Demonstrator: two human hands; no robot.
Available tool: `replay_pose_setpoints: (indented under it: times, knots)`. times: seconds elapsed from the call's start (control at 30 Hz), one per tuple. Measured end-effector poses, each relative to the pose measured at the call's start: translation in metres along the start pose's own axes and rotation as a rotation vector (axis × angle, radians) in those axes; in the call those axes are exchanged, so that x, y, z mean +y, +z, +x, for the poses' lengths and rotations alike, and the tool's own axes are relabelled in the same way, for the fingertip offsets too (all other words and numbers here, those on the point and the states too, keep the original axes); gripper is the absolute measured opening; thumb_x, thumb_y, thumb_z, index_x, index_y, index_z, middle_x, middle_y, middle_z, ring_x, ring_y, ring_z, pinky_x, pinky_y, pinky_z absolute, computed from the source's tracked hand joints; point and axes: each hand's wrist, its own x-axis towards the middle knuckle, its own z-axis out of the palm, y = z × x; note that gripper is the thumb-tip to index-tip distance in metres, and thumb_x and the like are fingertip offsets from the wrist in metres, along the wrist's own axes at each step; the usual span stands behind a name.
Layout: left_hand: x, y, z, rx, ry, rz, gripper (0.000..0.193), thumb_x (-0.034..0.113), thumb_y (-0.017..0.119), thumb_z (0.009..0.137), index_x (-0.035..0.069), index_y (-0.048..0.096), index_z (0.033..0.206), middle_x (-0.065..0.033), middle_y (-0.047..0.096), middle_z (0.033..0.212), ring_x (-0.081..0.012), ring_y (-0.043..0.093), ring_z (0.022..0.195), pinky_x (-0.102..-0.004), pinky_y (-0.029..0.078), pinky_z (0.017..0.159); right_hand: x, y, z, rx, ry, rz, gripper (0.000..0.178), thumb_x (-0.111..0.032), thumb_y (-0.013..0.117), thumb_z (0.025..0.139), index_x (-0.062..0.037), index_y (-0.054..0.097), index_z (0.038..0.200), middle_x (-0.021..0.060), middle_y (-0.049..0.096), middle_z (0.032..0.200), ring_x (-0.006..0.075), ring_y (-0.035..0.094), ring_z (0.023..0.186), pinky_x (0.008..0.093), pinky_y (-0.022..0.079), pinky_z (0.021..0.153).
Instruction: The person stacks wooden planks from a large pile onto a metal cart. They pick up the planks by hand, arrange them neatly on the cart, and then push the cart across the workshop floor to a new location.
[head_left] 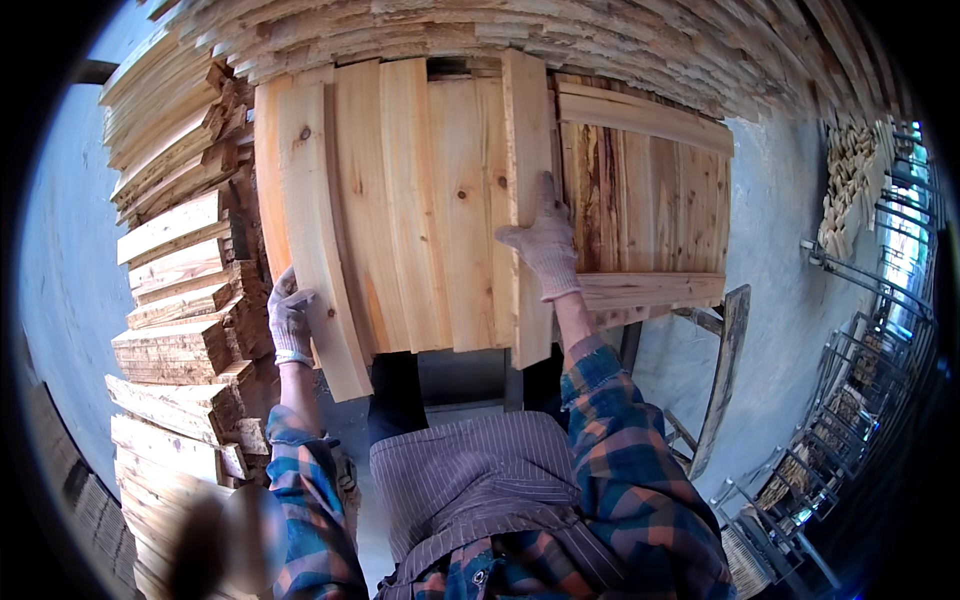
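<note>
At plank (310,200) edges, apparently both hands (547,245).

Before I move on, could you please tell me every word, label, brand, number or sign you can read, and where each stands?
None can be read.
The left board at the left hand and the right board at the right hand show only grain.
The distant racks are too small and blurred to tell.
</note>
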Motion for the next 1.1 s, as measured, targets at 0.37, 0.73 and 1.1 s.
replay_pose_setpoints:
  times: [0.37, 0.73, 1.1]
  knots:
    - [-0.012, -0.013, 0.000, 0.096, 0.018, -0.066, 0.053, -0.004, 0.056, 0.071, -0.003, 0.056, 0.125, -0.0075, 0.067, 0.106, -0.0154, 0.065, 0.084, -0.0254, 0.053, 0.074, 0.071, 0.009, 0.016, 0.155, -0.183, -0.051, 0.070, -0.019, 0.066, 0.082, -0.0260, 0.037, 0.145, 0.0245, 0.049, 0.124, 0.0396, 0.056, 0.104, 0.0468, 0.050, 0.084]
    - [0.013, 0.022, -0.019, 0.223, -0.027, 0.008, 0.048, 0.000, 0.056, 0.076, 0.004, 0.059, 0.123, -0.0087, 0.063, 0.097, -0.0189, 0.061, 0.073, -0.0334, 0.056, 0.057, 0.077, -0.002, 0.021, 0.111, -0.280, 0.100, 0.059, -0.015, 0.063, 0.081, -0.0220, 0.050, 0.138, 0.0139, 0.055, 0.130, 0.0285, 0.061, 0.103, 0.0394, 0.051, 0.087]
    - [-0.022, 0.156, -0.078, 0.030, 0.070, -0.090, 0.059, 0.006, 0.075, 0.076, -0.002, 0.052, 0.130, -0.0125, 0.066, 0.115, -0.0190, 0.062, 0.106, -0.0309, 0.049, 0.093, -0.045, 0.010, -0.042, -0.504, -0.079, 0.695, 0.053, -0.027, 0.064, 0.088, 0.0004, 0.051, 0.131, 0.0101, 0.059, 0.103, 0.0193, 0.056, 0.082, 0.0309, 0.048, 0.074]
